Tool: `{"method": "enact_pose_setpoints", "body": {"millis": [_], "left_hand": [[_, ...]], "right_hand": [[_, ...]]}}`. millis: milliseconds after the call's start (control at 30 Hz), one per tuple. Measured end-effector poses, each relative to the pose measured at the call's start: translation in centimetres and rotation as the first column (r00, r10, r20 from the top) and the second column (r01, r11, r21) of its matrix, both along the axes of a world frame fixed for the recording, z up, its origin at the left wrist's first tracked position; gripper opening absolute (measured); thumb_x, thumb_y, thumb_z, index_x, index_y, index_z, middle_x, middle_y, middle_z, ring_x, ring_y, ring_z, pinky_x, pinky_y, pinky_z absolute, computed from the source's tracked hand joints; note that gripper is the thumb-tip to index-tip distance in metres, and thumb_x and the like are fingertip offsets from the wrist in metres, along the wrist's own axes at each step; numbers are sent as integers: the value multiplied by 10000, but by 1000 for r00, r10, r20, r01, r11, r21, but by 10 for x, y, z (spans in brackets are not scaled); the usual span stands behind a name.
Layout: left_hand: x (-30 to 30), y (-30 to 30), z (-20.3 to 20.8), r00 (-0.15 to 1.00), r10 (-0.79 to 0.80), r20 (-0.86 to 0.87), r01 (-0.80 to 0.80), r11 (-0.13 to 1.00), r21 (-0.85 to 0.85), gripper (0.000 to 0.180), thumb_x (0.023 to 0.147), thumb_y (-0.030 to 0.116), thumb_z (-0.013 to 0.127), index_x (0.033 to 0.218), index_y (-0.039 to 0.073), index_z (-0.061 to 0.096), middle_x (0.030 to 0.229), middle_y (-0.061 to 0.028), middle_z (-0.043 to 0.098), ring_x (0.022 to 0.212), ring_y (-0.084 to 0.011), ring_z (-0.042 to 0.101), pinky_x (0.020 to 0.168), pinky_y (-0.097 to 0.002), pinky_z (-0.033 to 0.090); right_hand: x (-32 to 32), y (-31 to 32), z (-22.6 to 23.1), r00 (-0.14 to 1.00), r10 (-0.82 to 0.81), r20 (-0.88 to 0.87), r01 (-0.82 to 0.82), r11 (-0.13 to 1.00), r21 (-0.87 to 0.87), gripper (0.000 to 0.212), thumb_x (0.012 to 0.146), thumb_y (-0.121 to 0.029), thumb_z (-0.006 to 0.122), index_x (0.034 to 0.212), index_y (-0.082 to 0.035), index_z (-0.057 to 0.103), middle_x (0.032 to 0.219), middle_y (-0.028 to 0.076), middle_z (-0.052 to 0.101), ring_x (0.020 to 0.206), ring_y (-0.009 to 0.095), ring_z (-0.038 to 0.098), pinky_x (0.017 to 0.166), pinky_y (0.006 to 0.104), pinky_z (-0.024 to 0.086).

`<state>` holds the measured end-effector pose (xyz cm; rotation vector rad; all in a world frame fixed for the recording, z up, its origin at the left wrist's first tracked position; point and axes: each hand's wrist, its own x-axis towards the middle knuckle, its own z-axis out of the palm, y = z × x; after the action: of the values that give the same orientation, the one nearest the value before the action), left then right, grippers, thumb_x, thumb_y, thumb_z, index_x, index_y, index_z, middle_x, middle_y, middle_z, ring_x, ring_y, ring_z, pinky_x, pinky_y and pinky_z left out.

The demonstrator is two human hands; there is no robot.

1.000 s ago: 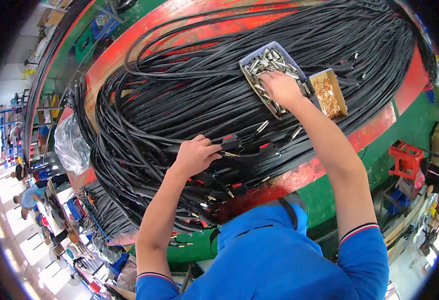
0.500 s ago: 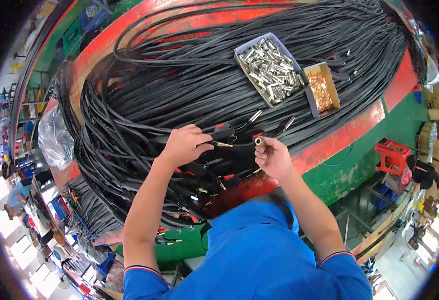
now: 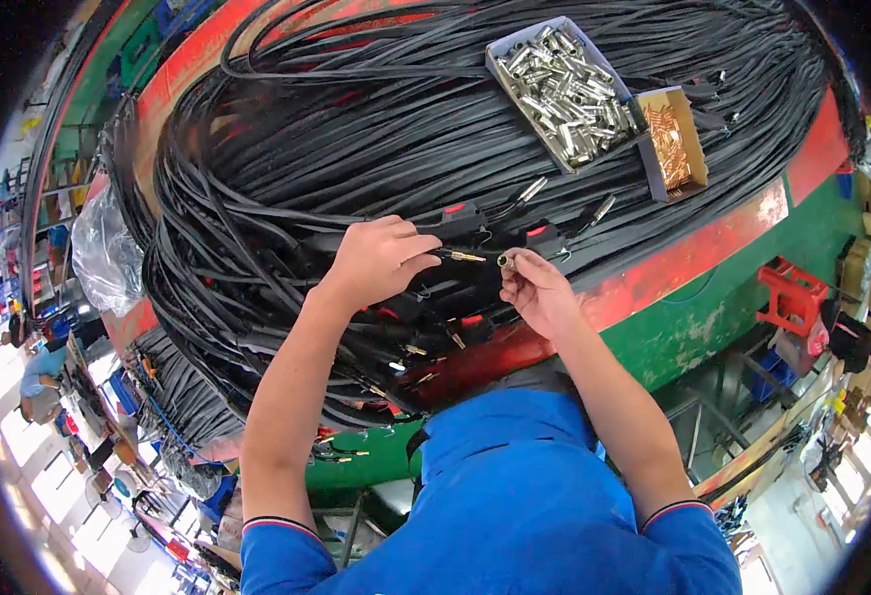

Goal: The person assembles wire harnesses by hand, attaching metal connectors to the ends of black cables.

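My left hand (image 3: 381, 260) pinches a black cable near its end, where a brass-coloured tip (image 3: 467, 257) points right. Between the thumb and fingers of my right hand (image 3: 542, 290) is a short metal sleeve (image 3: 506, 262), its round open end turned toward that tip. A small gap separates sleeve and tip. Just beyond my hands lie black torch handles with red triggers (image 3: 460, 211), and silver nozzles (image 3: 531, 190) show on the ends of some. More brass-tipped ends (image 3: 415, 350) hang below my left hand.
Coiled black cables (image 3: 356, 149) cover the red table (image 3: 643, 283). On them stand a white box (image 3: 529, 126) of silver metal sleeves and a smaller cardboard box (image 3: 694, 139) of copper tips. A red stool (image 3: 792, 296) is at the right, a clear plastic bag (image 3: 106, 253) at the left.
The metal sleeve in my right hand has come closer to the brass tip. My left hand keeps its hold on the cable. The whole view has shifted slightly.
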<state>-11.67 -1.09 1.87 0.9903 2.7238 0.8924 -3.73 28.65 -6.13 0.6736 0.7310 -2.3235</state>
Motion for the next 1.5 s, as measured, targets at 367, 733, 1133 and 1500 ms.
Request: {"method": "enact_pose_setpoints", "body": {"millis": [367,733,1133,1500], "left_hand": [[-2,0,0,1000,-12,15,12,1000,3,213,839,234,853,1005,115,793,804,-57,711,774,-277,695,655,-408,555],[-3,-1,-3,998,-24,60,23,1000,15,177,873,280,826,988,151,789,789,-27,689,791,-262,689,643,-407,544],[-3,1,-5,996,-32,81,29,999,42,180,839,226,853,965,124,776,778,-41,681,782,-276,683,650,-423,551],[-6,0,-5,998,-25,54,20,995,98,200,827,195,854,976,86,777,786,-58,682,779,-290,676,665,-421,560]], "right_hand": [[-8,-16,6,997,62,-53,-56,993,100,182,1084,-175,662,1216,-56,701,996,28,721,780,107,644,733,300,576],[-21,-32,22,793,493,-358,-170,743,647,310,1032,-118,735,1321,-11,690,1117,53,764,911,123,690,798,285,560],[-36,-45,32,333,801,-497,236,439,867,230,1012,-170,707,1191,-30,671,966,173,686,879,426,677,731,484,540],[-52,-44,31,234,850,-472,247,417,875,213,1020,-172,694,1173,-27,663,944,167,698,869,410,695,727,479,553]]}}
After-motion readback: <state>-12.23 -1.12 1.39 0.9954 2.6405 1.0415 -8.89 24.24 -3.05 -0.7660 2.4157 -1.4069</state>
